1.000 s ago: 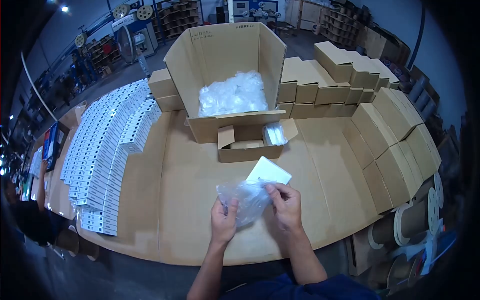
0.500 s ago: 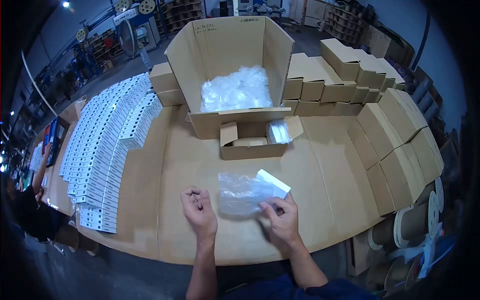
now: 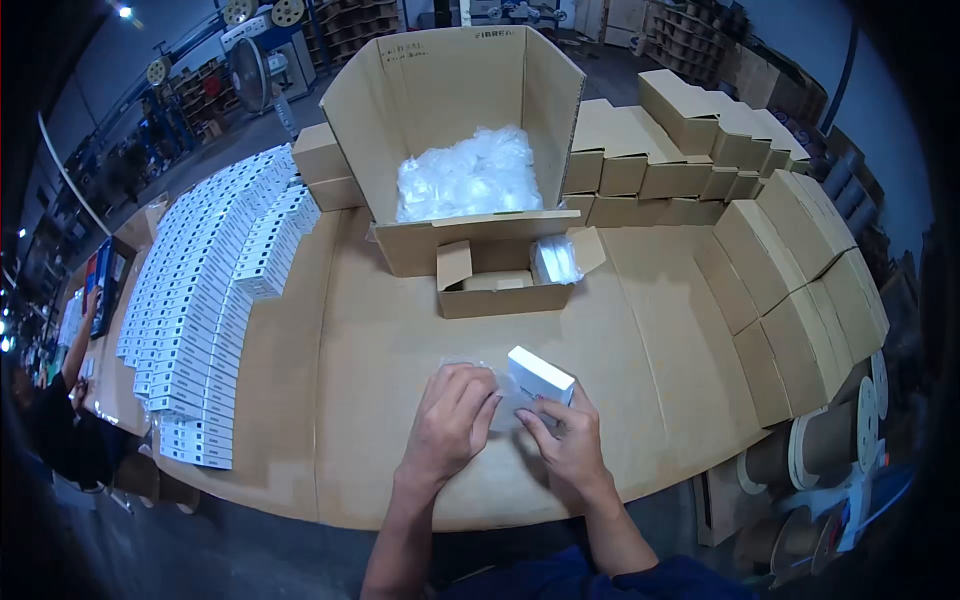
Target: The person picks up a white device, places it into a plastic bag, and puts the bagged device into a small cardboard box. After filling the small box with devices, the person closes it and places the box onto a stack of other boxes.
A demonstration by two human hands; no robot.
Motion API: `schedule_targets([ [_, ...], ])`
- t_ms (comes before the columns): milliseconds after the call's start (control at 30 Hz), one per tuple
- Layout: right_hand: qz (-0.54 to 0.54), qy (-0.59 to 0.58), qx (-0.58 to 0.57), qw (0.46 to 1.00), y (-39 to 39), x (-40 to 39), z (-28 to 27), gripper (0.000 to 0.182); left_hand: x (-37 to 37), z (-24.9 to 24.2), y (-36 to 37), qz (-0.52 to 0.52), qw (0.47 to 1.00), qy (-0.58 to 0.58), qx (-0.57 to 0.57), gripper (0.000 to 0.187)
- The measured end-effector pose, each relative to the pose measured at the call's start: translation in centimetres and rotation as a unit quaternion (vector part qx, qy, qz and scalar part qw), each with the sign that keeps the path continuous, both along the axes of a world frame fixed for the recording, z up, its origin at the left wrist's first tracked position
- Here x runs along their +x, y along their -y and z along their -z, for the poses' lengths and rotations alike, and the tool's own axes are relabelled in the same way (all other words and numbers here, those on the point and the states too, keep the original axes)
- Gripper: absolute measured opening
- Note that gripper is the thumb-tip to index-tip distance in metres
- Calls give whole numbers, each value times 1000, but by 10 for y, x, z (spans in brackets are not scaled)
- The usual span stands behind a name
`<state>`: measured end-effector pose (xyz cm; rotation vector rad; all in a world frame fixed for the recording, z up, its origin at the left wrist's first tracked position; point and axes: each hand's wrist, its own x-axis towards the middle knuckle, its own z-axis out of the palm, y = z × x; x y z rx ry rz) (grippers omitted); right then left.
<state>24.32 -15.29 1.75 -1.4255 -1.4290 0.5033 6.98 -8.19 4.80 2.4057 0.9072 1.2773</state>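
My right hand point(image 3: 570, 440) pinches a small white box point(image 3: 541, 374) near the front middle of the table, thumb in front and fingers behind. A clear plastic bag point(image 3: 509, 412) lies against the box's left side. My left hand point(image 3: 452, 425) is closed on the bag, its fingers bunched around the film; most of the bag is hidden behind this hand. Beyond both hands stands an open cardboard carton point(image 3: 505, 302), with wrapped white boxes point(image 3: 556, 262) at its right end.
A large open carton point(image 3: 450, 90) holds a heap of clear plastic bags point(image 3: 468, 175). Rows of white boxes point(image 3: 200, 300) cover the table's left side. Closed brown cartons point(image 3: 790, 310) are stacked right and back right. At far left, a person's arm point(image 3: 78, 345) reaches over another table.
My left hand has moved right and up and closed on the plastic bag, bunching it. The white box in my right hand now shows more of its side, with less film over it.
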Motion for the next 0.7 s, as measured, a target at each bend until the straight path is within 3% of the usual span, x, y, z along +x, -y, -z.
schedule_targets([
  [67, -21, 24, -15, 999, 0, 6, 1, 14, -2, 3, -3, 18, 1000, -3, -11, 14],
  [167, -36, 13, -49, 998, 4, 9, -1, 13, -11, 11, 0, -21, 991, -26, -129, 11],
  [267, -41, 17, -46, 998, 7, 11, 1, 13, -8, -17, 1, -86, 899, 49, -427, 16],
  [367, -40, 0, -66, 997, 7, 13, 1, 13, -21, 33, -15, -76, 928, 215, -296, 38],
  [467, 6, -13, -57, 998, 8, 8, 1, 13, -20, 46, -27, -43, 901, 404, -152, 64],
  [500, 10, -17, -43, 999, 7, 8, 3, 13, -21, 50, -21, -25, 869, 445, -216, 89],
  [600, 22, -23, -9, 999, 5, 5, 9, 14, -20, 64, 12, 58, 838, 387, -381, 87],
  [700, 25, -13, 0, 1000, 3, 1, 13, 15, -12, 53, 28, 58, 826, 291, -479, 70],
])
